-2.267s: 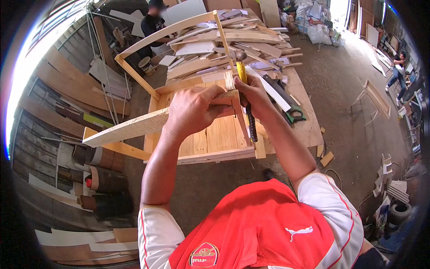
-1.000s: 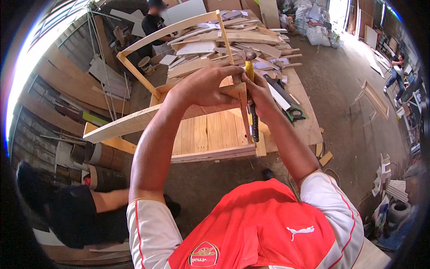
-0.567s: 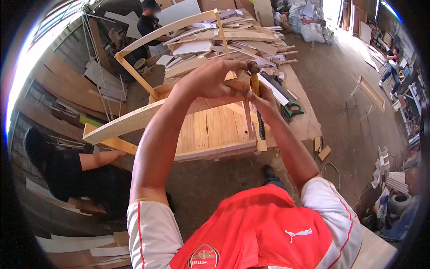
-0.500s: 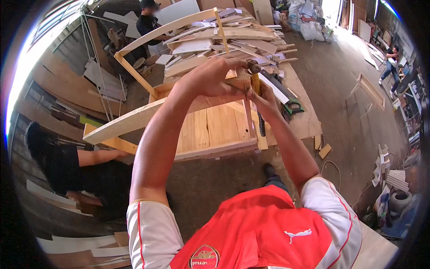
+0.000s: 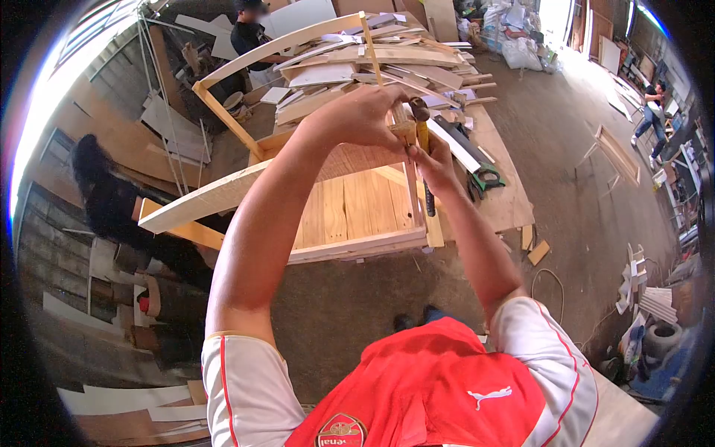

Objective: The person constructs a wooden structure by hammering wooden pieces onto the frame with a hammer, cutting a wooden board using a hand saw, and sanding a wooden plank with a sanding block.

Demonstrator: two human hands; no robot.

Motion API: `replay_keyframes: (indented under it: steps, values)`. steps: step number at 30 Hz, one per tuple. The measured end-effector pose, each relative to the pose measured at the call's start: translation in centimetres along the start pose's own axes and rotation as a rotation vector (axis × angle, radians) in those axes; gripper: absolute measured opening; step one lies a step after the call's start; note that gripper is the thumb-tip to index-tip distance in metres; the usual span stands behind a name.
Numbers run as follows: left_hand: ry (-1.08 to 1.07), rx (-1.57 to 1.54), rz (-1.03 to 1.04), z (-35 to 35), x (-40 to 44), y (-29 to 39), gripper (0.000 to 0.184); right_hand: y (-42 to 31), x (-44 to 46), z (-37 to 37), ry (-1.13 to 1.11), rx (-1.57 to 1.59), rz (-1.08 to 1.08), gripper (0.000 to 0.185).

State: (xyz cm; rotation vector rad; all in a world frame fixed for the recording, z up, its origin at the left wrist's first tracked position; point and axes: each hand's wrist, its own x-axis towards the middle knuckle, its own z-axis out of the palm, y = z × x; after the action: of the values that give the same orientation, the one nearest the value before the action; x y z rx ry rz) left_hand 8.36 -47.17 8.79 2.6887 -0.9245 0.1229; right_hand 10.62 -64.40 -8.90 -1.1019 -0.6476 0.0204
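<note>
A wooden frame (image 5: 223,195) with a curved rail and a planked panel (image 5: 342,212) stands in front of me on the worktable. My left hand (image 5: 365,119) is closed over its near right corner, thumb below and fingers on the far side. Just right of that corner, my right hand (image 5: 436,170) grips a hammer (image 5: 423,134). Its metal head points up and its black grip hangs down below my hand. The right thumb and fingertips touch the corner post; whether they also pinch something small, I cannot make out.
Loose boards (image 5: 387,63) are heaped across the worktable (image 5: 503,179). A green-handled saw (image 5: 485,177) lies right of my hands. One person in black (image 5: 112,194) is at the left, another (image 5: 249,37) behind the frame, a third (image 5: 652,115) far right. Wood offcuts (image 5: 538,252) lie on the floor.
The person at the left has moved up and away, their arm no longer along the frame. My hands stay at the corner; the hammer has shifted up slightly.
</note>
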Motion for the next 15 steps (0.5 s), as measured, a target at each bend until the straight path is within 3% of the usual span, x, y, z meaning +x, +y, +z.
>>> replay_keyframes:
  steps: [10,13,15]
  values:
    - [-0.077,-0.029,-0.09,-0.1,1.6,0.0,0.077,-0.9,0.6,0.4,-0.016,0.068,-0.052,0.074]
    - [-0.026,-0.041,-0.022,0.4,1.6,-0.6,0.08,-0.2,0.5,-0.4,-0.051,0.121,-0.043,0.063]
    - [-0.03,-0.027,-0.088,0.5,1.3,-0.5,0.085,-0.1,0.4,-0.4,-0.038,0.141,-0.023,0.064]
